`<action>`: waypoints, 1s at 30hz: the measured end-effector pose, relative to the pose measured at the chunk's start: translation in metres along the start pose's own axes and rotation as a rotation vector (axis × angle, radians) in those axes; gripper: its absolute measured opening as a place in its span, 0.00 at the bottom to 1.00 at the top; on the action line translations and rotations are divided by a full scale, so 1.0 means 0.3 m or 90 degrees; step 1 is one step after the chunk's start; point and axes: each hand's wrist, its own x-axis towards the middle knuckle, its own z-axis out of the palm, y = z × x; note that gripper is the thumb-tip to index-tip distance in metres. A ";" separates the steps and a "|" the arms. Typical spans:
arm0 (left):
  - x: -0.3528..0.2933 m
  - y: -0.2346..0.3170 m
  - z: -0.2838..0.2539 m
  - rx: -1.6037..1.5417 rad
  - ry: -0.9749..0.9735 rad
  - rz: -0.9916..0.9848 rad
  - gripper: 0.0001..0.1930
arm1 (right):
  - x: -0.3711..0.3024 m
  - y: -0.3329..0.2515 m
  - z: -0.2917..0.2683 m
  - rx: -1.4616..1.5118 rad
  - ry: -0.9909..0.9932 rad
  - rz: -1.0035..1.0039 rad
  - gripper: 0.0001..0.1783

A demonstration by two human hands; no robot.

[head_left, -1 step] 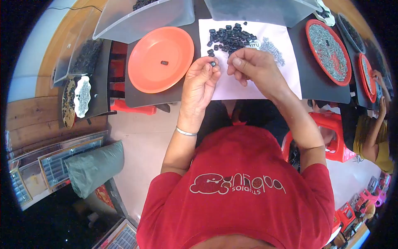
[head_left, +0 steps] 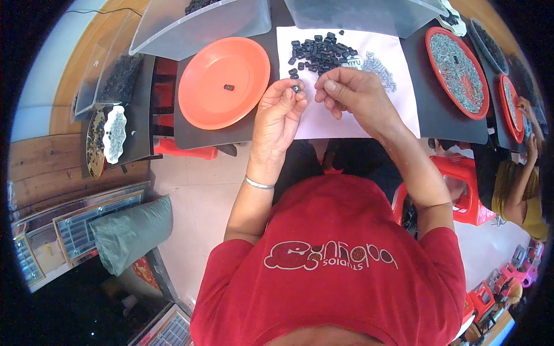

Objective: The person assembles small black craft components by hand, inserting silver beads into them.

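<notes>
My left hand [head_left: 281,106] pinches a small black plastic part [head_left: 296,89] between thumb and fingertips, with a shiny round spot showing at its end. Close by on the right, my right hand [head_left: 359,97] has its thumb and forefinger pressed together; whatever they hold, if anything, is too small to make out. Both hands are over a pale pink sheet [head_left: 398,115]. Beyond them on it lies a heap of black plastic parts [head_left: 326,52], with a scatter of small silvery metal pieces [head_left: 378,70] to the right.
An orange plate [head_left: 202,98] on the left holds one dark part [head_left: 229,87]. Clear plastic bins [head_left: 202,29] line the far side. A red tray [head_left: 441,75] of silvery pieces stands right. Another person's hand [head_left: 525,106] works at the far right, near a red stool [head_left: 470,190].
</notes>
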 end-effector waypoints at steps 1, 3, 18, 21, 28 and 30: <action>0.000 0.000 -0.001 0.000 0.000 0.000 0.08 | 0.001 0.001 0.003 0.000 0.000 0.000 0.11; -0.001 -0.001 0.000 -0.013 0.000 0.004 0.07 | 0.000 0.003 0.010 -0.014 0.007 -0.015 0.10; -0.002 -0.007 0.000 0.003 -0.034 -0.002 0.07 | 0.016 0.024 -0.008 -0.073 0.043 -0.075 0.08; 0.000 -0.008 -0.003 -0.012 -0.047 -0.010 0.07 | 0.022 0.033 -0.012 -0.113 0.067 -0.096 0.07; 0.000 -0.009 0.011 0.013 -0.035 -0.001 0.07 | 0.010 0.008 0.012 0.013 0.065 -0.087 0.08; 0.000 -0.011 0.013 0.038 -0.020 0.014 0.08 | 0.008 -0.001 0.020 0.094 0.053 -0.076 0.09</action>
